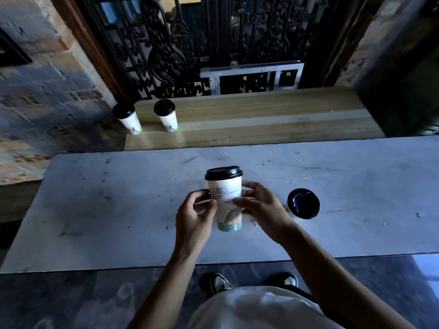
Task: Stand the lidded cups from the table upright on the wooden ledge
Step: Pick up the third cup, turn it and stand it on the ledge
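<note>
A white paper cup [225, 198] with a black lid and line drawings is upright over the middle of the marble table [118, 198]. My left hand [196, 217] grips its left side and my right hand [261, 210] its right side. Whether its base touches the table I cannot tell. A second lidded cup [303, 203] stands on the table just right of my right hand. Two more lidded cups [127, 117] [166, 115] stand upright at the left end of the wooden ledge [261, 119] beyond the table.
An ornate black iron grille [190, 43] with a metal frame rises behind the ledge. Brick walls close in on the left [47, 79] and right. The ledge's middle and right stretch is bare wood. My shoes show on the floor below the table's near edge.
</note>
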`<state>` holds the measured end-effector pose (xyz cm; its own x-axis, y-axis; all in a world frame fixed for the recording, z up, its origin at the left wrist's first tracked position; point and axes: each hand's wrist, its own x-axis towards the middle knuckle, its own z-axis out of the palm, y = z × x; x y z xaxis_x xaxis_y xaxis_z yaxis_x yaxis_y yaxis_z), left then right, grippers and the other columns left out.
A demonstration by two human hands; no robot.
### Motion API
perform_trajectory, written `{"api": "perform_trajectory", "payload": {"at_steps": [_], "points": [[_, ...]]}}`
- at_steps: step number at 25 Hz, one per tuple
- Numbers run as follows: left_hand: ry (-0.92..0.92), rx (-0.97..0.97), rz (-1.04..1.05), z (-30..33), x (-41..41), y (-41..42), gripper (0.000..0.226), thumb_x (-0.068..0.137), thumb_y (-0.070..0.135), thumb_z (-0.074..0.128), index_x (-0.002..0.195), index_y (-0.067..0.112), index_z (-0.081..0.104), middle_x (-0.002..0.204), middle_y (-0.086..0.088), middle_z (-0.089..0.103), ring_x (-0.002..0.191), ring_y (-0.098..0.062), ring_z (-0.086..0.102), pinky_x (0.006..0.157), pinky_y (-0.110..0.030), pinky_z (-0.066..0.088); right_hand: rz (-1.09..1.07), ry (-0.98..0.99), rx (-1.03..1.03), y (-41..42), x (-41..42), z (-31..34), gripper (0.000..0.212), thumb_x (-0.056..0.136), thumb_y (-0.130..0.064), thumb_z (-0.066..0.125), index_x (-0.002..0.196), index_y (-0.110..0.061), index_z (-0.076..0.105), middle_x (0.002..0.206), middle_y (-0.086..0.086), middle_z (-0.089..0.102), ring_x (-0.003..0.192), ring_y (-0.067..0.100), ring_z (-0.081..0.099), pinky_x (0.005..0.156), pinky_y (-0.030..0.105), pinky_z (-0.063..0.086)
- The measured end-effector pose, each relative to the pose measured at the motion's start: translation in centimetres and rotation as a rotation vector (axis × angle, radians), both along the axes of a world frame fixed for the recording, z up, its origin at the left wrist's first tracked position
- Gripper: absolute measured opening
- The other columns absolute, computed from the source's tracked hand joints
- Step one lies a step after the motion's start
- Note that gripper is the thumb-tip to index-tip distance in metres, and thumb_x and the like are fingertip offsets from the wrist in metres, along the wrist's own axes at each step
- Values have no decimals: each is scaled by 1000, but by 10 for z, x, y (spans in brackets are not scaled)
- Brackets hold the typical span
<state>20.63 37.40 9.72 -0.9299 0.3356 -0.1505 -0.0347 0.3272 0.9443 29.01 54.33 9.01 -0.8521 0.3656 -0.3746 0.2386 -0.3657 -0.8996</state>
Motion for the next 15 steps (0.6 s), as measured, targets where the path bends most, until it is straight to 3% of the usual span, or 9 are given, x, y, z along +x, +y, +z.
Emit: {"api": "perform_trajectory", "payload": {"at_steps": [2,5,8,10,12,15], "points": [[25,-14,5,1,0,1,15,91,18,73,106,18,69,105,7,76,100,-12,72,89,-41,61,42,5,42,0,2,2,48,85,-13,71,132,-11,62,124,34,64,118,47,64,106,62,47],[91,-72,25,1,0,0,13,91,19,72,104,22,70,106,6,74,97,-2,69,87,-38,60,93,10,115,-2,5,6,30,90,-11,68,120,-11,71,120,34,66,107,42,67,93,54,49],[31,-45,30,-4,-1,-1,16,91,15,69,107,18,73,104,-1,76,93,-17,73,82,-49,63,51,-9,113,-4,6,8,34,87,-14,69,120,-9,69,119,31,68,103,35,67,88,47,49],[1,-38,24,-5,-1,-1,21,92,17,69,113,16,74,104,-4,77,93,-25,74,82,-52,63,44,-25,104,-4,6,8,39,87,-16,70,125,-9,66,120,29,69,112,42,67,92,52,51],[-1,-23,10,-3,2,-1,26,91,21,70,117,17,72,102,-3,77,94,-25,74,83,-52,63,29,-38,96,-3,6,9,36,90,-12,70,126,-9,65,121,28,69,114,43,66,92,48,52],[5,-1,-1,-1,3,-1,29,87,25,72,115,20,68,97,3,76,92,-18,74,82,-50,63,11,-45,82,-4,5,11,30,92,-8,68,122,-10,66,119,24,72,103,32,68,85,40,50]]}}
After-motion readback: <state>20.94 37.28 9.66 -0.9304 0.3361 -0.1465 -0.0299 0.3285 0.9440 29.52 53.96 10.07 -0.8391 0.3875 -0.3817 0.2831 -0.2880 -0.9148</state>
